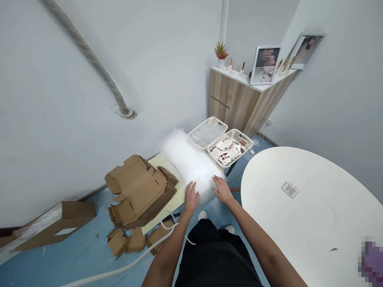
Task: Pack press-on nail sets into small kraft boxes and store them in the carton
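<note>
A thick white stack of thin, soft-looking sheets point(191, 159), perhaps foam or plastic wrap, lies on a pale yellow table point(160, 213). My left hand point(191, 196) rests at the stack's near edge, fingers apart. On the near right corner lies my right hand point(222, 189), its fingers spread and touching the sheets. Neither hand grips anything that I can see. Left of the stack is a pile of flattened brown cardboard boxes point(140, 189). Beyond it sit two white plastic baskets; one basket point(223, 126) holds clear plastic bags, the other basket point(250, 142) small printed cards.
A round white table point(269, 223) stands on the right with a small clear case point(290, 190) on it. Folded small boxes point(136, 240) lie on the blue floor. A white cable point(119, 270) crosses by my left arm. A wooden cabinet point(239, 97) fills the back corner.
</note>
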Demonstrator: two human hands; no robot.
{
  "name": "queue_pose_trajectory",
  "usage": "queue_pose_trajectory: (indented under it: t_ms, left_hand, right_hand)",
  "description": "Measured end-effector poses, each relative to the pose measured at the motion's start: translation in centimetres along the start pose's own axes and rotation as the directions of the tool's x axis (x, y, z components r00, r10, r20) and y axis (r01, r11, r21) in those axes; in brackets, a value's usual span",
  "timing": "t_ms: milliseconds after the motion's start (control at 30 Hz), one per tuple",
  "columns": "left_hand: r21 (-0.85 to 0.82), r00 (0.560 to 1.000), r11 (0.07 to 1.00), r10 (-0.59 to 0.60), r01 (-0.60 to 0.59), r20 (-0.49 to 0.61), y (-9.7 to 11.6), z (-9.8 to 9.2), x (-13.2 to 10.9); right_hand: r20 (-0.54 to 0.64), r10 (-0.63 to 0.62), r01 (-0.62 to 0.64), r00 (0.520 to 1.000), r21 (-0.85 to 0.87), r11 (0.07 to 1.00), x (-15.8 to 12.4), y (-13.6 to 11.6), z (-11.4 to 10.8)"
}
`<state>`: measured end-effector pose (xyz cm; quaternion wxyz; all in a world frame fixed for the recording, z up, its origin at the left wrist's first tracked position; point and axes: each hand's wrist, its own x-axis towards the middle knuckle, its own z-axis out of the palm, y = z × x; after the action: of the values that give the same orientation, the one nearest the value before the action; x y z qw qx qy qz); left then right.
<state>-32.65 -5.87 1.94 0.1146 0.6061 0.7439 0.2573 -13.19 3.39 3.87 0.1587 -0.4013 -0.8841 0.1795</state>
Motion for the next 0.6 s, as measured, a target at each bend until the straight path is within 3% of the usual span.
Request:
queue_pose_trajectory:
  t_ms: [133, 333, 400, 600]
  left_hand:
    - [0.057, 0.992, 0.996, 0.067, -0.074, 0.111, -4.0, -0.6, 0.5]
    - [0.109, 0.929, 0.965, 0.195, -0.24, 0.315, -6.9, -1.2, 1.4]
    - [0.105, 0.919, 0.96, 0.212, -0.26, 0.332, -7.3, -1.2, 1.5]
    - [0.091, 0.924, 0.96, 0.225, -0.265, 0.308, -7.6, -1.1, 1.8]
  right_hand:
    - [0.165, 0.002, 0.005, 0.986, -0.042, 0.999, 1.9, -3.1, 2.5]
    - [0.348, 0.086, -0.03, 0.934, -0.164, 0.986, 2.9, -4.4, 5.3]
    - [0.354, 0.11, -0.029, 0.929, -0.228, 0.973, 2.6, -4.8, 6.0]
    - [0.208, 0.111, -0.026, 0.972, -0.375, 0.927, 1.0, -7.0, 6.8]
